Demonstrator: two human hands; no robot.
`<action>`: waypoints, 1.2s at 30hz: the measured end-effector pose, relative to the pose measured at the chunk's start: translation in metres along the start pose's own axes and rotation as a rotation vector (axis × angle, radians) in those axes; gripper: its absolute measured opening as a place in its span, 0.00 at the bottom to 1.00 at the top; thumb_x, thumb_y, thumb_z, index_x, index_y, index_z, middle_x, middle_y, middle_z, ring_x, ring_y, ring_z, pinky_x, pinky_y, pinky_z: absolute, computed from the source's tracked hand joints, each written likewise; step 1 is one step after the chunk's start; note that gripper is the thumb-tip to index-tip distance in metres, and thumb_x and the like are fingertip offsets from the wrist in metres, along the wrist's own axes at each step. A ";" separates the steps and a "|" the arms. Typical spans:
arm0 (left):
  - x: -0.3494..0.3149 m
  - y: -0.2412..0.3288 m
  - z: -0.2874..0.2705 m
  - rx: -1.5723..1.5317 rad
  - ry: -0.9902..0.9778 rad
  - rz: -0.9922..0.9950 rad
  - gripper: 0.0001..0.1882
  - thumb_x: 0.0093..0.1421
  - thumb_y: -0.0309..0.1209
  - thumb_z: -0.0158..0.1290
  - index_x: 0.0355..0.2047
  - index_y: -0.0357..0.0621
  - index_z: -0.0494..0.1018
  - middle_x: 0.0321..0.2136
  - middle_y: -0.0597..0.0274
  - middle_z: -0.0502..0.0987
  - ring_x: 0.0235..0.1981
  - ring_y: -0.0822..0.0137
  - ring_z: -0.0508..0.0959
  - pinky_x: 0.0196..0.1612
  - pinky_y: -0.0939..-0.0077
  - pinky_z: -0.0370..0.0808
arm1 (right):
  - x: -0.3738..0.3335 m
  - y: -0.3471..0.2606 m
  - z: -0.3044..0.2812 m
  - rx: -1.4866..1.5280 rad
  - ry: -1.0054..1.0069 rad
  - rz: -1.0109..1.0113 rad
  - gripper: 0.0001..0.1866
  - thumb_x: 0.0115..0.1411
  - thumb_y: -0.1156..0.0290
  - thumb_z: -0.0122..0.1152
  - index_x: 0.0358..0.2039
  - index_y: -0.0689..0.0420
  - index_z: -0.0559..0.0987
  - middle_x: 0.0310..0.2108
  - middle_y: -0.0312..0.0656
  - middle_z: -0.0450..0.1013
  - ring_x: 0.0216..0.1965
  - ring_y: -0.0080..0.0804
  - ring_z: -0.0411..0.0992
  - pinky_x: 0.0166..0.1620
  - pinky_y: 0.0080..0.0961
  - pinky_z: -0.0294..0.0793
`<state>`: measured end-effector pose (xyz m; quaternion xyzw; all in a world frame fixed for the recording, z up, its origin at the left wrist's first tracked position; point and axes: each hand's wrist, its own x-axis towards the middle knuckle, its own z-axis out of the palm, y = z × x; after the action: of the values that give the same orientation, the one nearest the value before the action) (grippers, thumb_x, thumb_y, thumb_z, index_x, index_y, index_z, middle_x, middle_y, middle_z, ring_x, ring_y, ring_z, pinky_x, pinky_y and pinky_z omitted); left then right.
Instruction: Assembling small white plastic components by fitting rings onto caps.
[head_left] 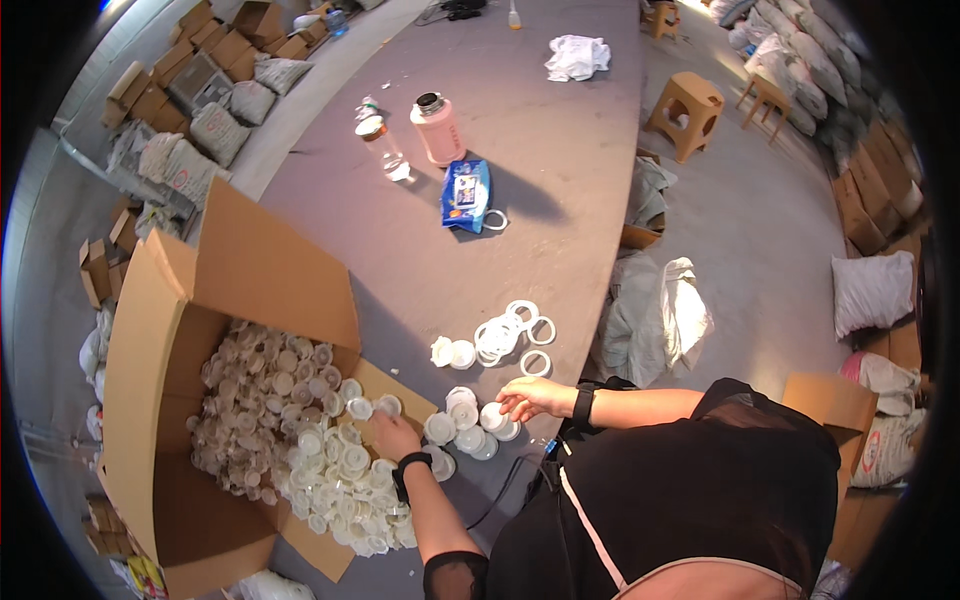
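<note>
Fingering round white plastic caps (470, 432)

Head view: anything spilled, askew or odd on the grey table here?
Nothing is spilled or damaged. The large cardboard box lies tipped on its side, open flap on the grey table, white round plastic caps heaped inside. Loose white rings lie scattered beyond the hands.
</note>
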<state>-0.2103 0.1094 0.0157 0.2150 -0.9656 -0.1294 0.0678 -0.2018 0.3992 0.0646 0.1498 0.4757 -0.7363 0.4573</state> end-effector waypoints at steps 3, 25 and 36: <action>-0.011 0.027 -0.011 -0.467 0.130 -0.042 0.14 0.53 0.28 0.42 0.39 0.32 0.64 0.30 0.51 0.71 0.32 0.57 0.71 0.35 0.67 0.67 | 0.004 -0.001 -0.010 0.028 0.028 -0.023 0.17 0.54 0.58 0.48 0.38 0.57 0.68 0.32 0.40 0.70 0.27 0.24 0.70 0.29 0.19 0.70; -0.073 0.175 0.083 -0.534 -0.464 0.403 0.08 0.44 0.28 0.55 0.24 0.38 0.69 0.20 0.58 0.71 0.19 0.64 0.72 0.24 0.75 0.69 | -0.003 0.008 -0.090 0.148 0.758 -0.452 0.11 0.55 0.62 0.49 0.32 0.57 0.71 0.25 0.34 0.70 0.23 0.16 0.65 0.23 0.12 0.62; -0.079 0.169 0.000 -1.675 -0.531 -0.364 0.05 0.52 0.26 0.51 0.30 0.38 0.70 0.25 0.58 0.74 0.22 0.71 0.74 0.24 0.83 0.72 | -0.003 0.000 -0.053 0.109 0.431 -0.307 0.12 0.53 0.59 0.50 0.34 0.50 0.71 0.26 0.30 0.68 0.27 0.16 0.64 0.29 0.15 0.60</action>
<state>-0.2063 0.2910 0.0566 0.2078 -0.4894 -0.8457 -0.0446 -0.2120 0.4453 0.0397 0.2535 0.5390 -0.7726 0.2197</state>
